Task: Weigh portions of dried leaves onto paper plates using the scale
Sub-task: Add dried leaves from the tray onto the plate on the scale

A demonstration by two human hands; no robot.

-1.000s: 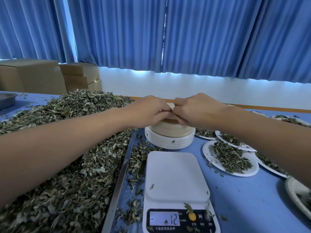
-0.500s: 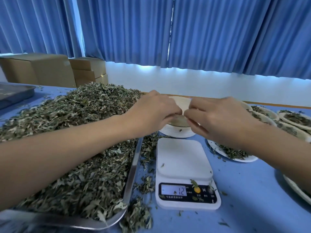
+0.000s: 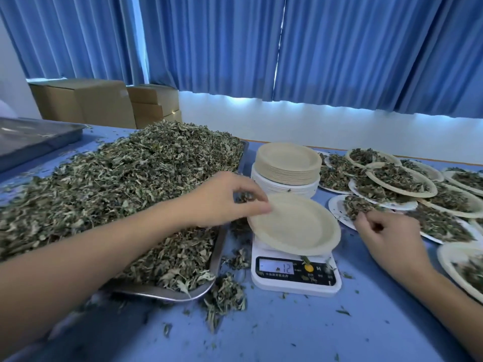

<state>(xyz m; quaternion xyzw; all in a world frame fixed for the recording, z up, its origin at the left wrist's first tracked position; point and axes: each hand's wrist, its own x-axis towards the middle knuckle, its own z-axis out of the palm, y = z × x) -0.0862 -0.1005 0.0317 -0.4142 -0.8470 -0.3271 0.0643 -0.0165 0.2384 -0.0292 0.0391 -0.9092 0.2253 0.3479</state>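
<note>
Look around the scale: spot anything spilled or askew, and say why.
Leaves have spilled over the tray's corner onto the table, and bits litter the scale's panel. The plate, pinched by the left hand, sits tilted over the scale.

A scale (image 3: 295, 280) sits on the table (image 3: 300, 330) near its middle. An empty plate (image 3: 295, 226) lies over its platform, and the left hand (image 3: 222, 199) holds the plate's left rim. Just behind the scale is a stack of plates (image 3: 287, 165). To the left, a tray (image 3: 162, 293) carries a heap of dried leaves (image 3: 117, 184), with loose leaves (image 3: 224, 296) spilled before its near corner. To the right lie overlapping filled plates (image 3: 400, 178), and the right hand (image 3: 386, 236) is at the nearest one. A second tray (image 3: 34, 137) lies far left, with boxes (image 3: 86, 103) behind it.
</note>
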